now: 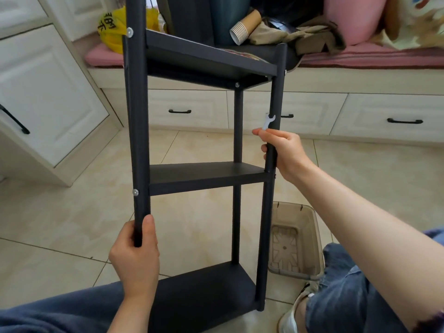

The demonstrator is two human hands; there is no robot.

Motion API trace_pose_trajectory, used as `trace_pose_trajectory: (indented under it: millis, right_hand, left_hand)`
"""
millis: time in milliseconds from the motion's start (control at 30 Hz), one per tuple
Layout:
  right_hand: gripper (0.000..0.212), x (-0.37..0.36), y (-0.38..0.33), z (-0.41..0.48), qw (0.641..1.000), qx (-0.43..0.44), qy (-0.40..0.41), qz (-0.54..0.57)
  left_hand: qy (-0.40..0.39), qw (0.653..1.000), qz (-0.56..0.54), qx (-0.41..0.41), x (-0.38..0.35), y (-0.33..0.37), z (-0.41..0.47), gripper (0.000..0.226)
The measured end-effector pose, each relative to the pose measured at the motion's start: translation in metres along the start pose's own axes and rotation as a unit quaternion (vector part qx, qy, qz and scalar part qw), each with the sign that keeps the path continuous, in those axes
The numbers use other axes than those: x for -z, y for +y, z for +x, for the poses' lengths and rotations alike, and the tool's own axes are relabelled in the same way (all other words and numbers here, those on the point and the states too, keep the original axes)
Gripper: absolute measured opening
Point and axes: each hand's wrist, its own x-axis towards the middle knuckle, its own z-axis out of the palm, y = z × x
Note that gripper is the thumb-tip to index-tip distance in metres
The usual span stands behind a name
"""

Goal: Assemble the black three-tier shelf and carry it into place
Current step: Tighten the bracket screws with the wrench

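Note:
The black three-tier shelf (206,176) stands upright on the tiled floor between my knees, all three boards fixed to its posts. My left hand (134,258) grips the near left post below the middle board. My right hand (283,152) holds the right front post just above the middle board. The same hand pinches a small silver wrench (269,121) against that post. Silver bolt heads show on the left post and under the top board.
A beige plastic basket (295,241) sits on the floor right of the shelf. A window seat with a pink cushion (360,58), paper cups (242,27), a yellow bag (113,27) and clothes lies behind. White drawers (396,116) and a cabinet (48,97) line the back and left.

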Motion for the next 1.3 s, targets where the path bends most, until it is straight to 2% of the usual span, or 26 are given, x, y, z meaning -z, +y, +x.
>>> trace_pose_trajectory:
  millis: [167, 400, 533, 667, 800, 933, 967, 1000, 1100, 1167, 1300]
  right_hand:
    - [0.017, -0.006, -0.009, -0.005, 0.999, 0.026, -0.012, 0.020]
    - [0.016, -0.018, -0.018, -0.015, 0.999, 0.038, 0.012, 0.029]
    - [0.012, -0.031, -0.027, -0.021, 0.998, 0.056, -0.016, 0.036]
    - [0.013, -0.046, -0.036, -0.023, 0.995, 0.083, -0.032, 0.043]
    - [0.013, -0.055, -0.042, -0.022, 0.992, 0.101, -0.039, 0.060]
    - [0.014, -0.065, -0.041, -0.018, 0.994, 0.093, -0.039, 0.050]
    - [0.014, -0.067, -0.040, -0.017, 0.994, 0.091, -0.040, 0.047]
    - [0.015, -0.070, -0.039, -0.016, 0.994, 0.090, -0.041, 0.042]
    - [0.015, -0.073, -0.037, -0.010, 0.994, 0.094, -0.052, 0.014]
    - [0.013, -0.074, -0.037, -0.005, 0.994, 0.092, -0.066, -0.002]
    - [0.014, -0.072, -0.041, 0.008, 0.992, 0.089, -0.078, -0.049]
  left_hand:
    - [0.003, 1.000, 0.009, 0.014, 0.003, -0.001, 0.006, 0.052]
    - [0.015, 0.999, -0.026, 0.032, 0.005, 0.008, 0.023, 0.052]
    - [0.032, 0.998, -0.017, 0.045, 0.009, 0.022, 0.060, 0.051]
    - [-0.008, 0.998, 0.054, 0.034, 0.017, 0.030, 0.088, 0.054]
    - [-0.060, 0.986, 0.156, 0.006, 0.021, 0.034, 0.110, 0.030]
    - [-0.070, 0.946, 0.315, -0.038, 0.027, 0.040, 0.147, 0.019]
    - [-0.075, 0.944, 0.318, -0.038, 0.027, 0.042, 0.155, 0.017]
    - [-0.084, 0.953, 0.291, -0.030, 0.026, 0.043, 0.163, 0.019]
    - [-0.113, 0.987, 0.104, 0.038, 0.018, 0.046, 0.182, 0.028]
    - [-0.121, 0.989, -0.001, 0.082, 0.013, 0.046, 0.193, 0.032]
    - [-0.164, 0.982, -0.037, 0.087, 0.000, 0.040, 0.206, 0.025]
